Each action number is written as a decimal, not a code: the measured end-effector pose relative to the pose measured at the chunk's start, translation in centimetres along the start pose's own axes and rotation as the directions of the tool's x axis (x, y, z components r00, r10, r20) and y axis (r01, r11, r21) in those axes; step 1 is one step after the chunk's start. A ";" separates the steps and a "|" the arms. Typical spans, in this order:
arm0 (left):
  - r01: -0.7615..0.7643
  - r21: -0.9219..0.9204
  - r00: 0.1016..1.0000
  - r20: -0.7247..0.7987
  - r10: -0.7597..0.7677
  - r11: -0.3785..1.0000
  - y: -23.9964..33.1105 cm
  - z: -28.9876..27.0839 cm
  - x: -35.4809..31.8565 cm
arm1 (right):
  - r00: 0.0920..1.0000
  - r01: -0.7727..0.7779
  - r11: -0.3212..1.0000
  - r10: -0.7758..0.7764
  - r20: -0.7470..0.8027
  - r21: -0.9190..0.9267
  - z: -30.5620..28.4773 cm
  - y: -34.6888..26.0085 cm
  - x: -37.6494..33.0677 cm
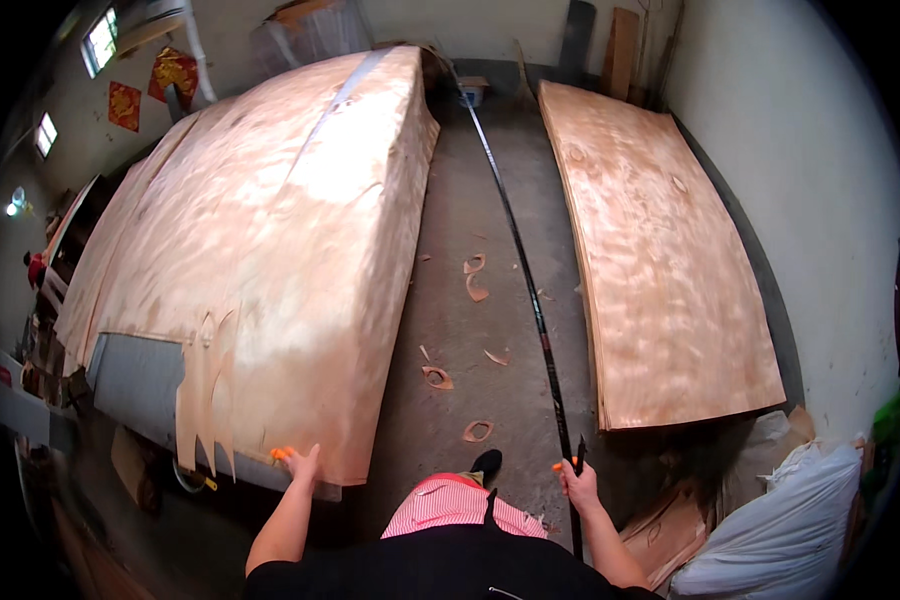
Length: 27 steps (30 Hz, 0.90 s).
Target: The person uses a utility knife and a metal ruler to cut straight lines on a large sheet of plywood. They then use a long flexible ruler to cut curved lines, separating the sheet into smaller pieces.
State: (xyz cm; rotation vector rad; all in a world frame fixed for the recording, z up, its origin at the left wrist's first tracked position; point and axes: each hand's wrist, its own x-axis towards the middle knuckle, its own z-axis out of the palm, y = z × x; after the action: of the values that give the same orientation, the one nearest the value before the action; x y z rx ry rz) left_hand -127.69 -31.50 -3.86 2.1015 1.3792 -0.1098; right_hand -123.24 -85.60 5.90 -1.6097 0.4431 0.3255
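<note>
Long thin dark pole (530,290) runs from the near right, up the concrete floor (460,330) btwn the two veneer stacks, w/ its far end by a small box (473,90) at the far wall. Near end is in the right hand (577,483), fingers wrapped tight round it, orange fingertip covers showing. It's held low and angled fwd, prob so the length lies along the aisle and can be steered from one end.

Left hand (300,465) rests on the near edge of the top veneer sheet (270,250) on the big left stack. Fingers lie flat and slightly spread on the wood, pressing or steadying the sheet; can't tell if anything is pinched. That near edge is torn into long ragged strips (205,390), w/ grey board exposed beside them.

Right of the aisle, a lower, flatter pile of sheets (660,260) lies along the wall. Curled veneer scraps (437,377) litter the floor btwn stacks. White sacks (780,530) sit at the near right corner. Red paper decorations (173,72) hang on the far left wall nr the windows.
</note>
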 end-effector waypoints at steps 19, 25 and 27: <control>-0.293 0.034 0.932 0.234 0.278 0.955 -2.1 -4.6 -1.0 | 0.949 0.127 0.991 -0.136 0.285 0.052 30.5 -2.1 6.3; -0.469 -0.189 0.773 0.384 0.505 0.863 -4.4 -8.5 -0.4 | 0.949 0.068 0.996 -0.082 0.304 0.058 47.3 1.2 6.3; -0.442 -0.329 0.744 0.386 0.546 0.835 -5.9 -11.1 1.0 | 0.948 -0.022 0.996 -0.008 0.318 0.089 52.2 2.4 4.6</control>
State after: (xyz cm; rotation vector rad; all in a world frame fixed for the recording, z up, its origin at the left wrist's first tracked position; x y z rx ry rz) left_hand -135.09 -23.21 2.04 2.0070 0.4896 -0.2167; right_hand -117.54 -34.21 -2.95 -1.4341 0.2127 0.5532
